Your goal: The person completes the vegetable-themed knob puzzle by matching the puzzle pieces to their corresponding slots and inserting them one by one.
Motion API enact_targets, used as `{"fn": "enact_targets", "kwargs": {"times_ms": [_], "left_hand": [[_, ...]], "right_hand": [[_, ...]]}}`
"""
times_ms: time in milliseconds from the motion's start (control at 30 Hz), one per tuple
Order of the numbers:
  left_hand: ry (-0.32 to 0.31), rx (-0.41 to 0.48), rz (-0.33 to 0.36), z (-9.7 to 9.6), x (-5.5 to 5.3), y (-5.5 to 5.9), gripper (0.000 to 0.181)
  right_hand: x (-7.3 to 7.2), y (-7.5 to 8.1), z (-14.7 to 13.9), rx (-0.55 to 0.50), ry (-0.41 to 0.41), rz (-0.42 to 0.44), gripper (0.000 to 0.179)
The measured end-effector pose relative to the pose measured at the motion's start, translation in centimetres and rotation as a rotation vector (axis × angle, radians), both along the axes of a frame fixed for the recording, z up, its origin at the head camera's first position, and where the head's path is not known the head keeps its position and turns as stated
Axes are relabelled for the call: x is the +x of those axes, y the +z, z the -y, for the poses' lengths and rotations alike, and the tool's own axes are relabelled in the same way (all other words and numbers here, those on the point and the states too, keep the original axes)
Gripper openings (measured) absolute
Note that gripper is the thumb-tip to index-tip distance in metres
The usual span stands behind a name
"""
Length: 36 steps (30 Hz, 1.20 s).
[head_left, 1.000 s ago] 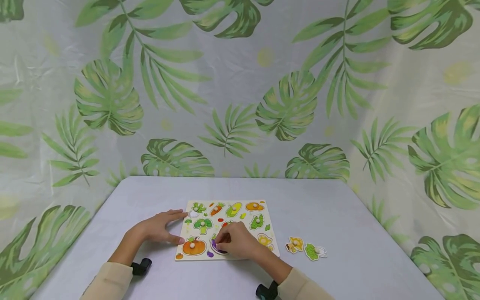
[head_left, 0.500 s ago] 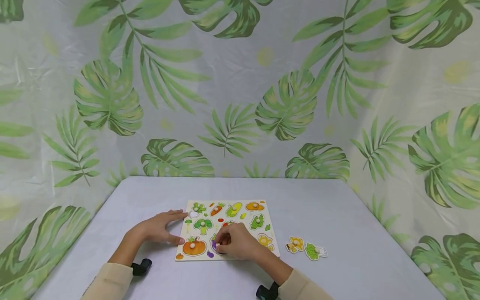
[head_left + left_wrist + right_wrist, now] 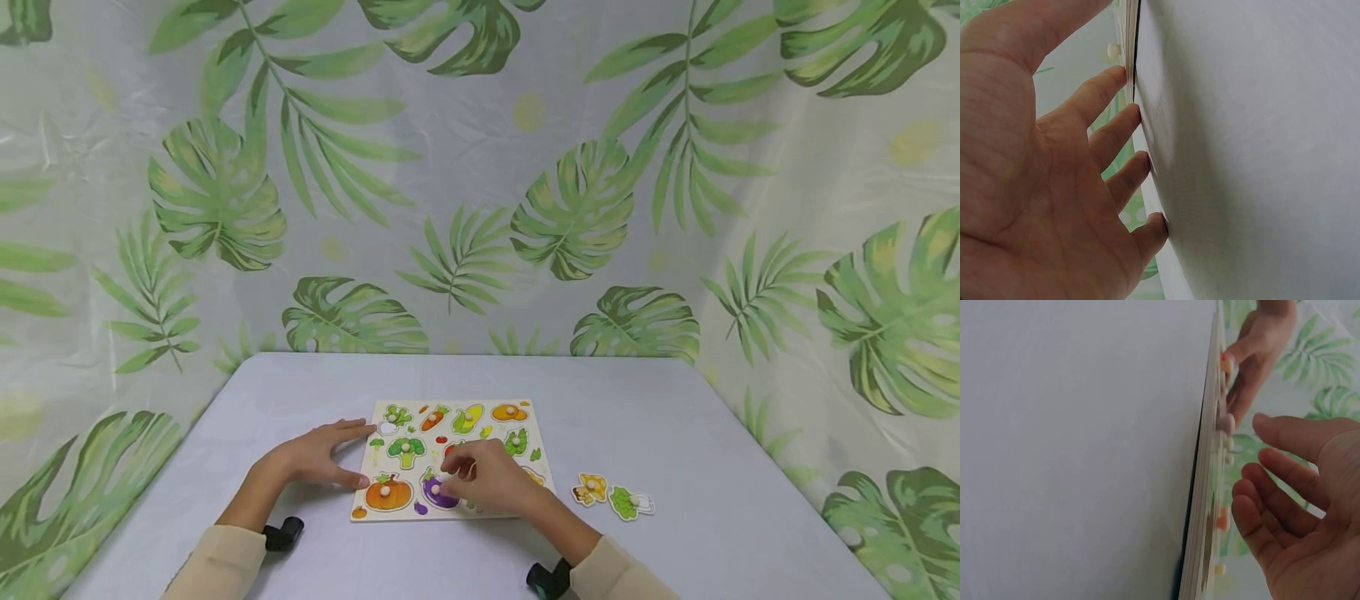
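Note:
A light wooden puzzle board [image 3: 397,516] with knobbed vegetable pieces lies on the table. My left hand [image 3: 318,454] rests at its left side, fingers extended and spread, thumb and fingertips along the board's edge; the left wrist view shows the fingertips [image 3: 1132,114] beside that edge. My right hand [image 3: 489,479] hovers over the lower middle of the board, holding nothing. Just left of its fingers lies the purple eggplant piece [image 3: 442,502] in its slot. In the right wrist view my loosely bent right fingers [image 3: 1275,494] are apart from the pale knob [image 3: 1226,423].
Two loose pieces lie right of the board: a yellow mushroom [image 3: 592,487] and a leafy green vegetable with a white stalk [image 3: 624,503]. The board also bears a pumpkin [image 3: 392,499], broccoli [image 3: 406,451] and corn [image 3: 467,419]. A leaf-patterned curtain [image 3: 480,183] hangs behind the white table [image 3: 315,383].
My right hand has let go of the eggplant piece's knob and moved slightly right, uncovering more of the piece. My left hand has stayed in place at the board's edge.

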<state>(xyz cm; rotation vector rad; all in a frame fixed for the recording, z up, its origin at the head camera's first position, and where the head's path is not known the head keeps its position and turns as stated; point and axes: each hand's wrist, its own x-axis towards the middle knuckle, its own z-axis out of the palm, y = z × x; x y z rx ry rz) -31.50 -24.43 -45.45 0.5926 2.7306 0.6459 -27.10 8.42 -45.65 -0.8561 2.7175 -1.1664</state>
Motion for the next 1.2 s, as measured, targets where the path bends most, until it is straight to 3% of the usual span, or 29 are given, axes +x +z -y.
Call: {"fn": "enact_targets", "kwargs": {"times_ms": [400, 733, 1200], "left_hand": [[0.013, -0.006, 0.006, -0.2, 0.3, 0.1, 0.095], [0.006, -0.011, -0.008, -0.1, 0.3, 0.2, 0.095], [-0.001, -0.002, -0.008, -0.1, 0.4, 0.3, 0.095]], "right_hand": [[-0.3, 0.4, -3.2, -0.016, -0.014, -0.039, 0.018], [-0.4, 1.3, -6.3, 0.027, -0.132, -0.088, 0.013], [0.3, 1.6, -11.6, 0.042, -0.218, -0.133, 0.016]]}}
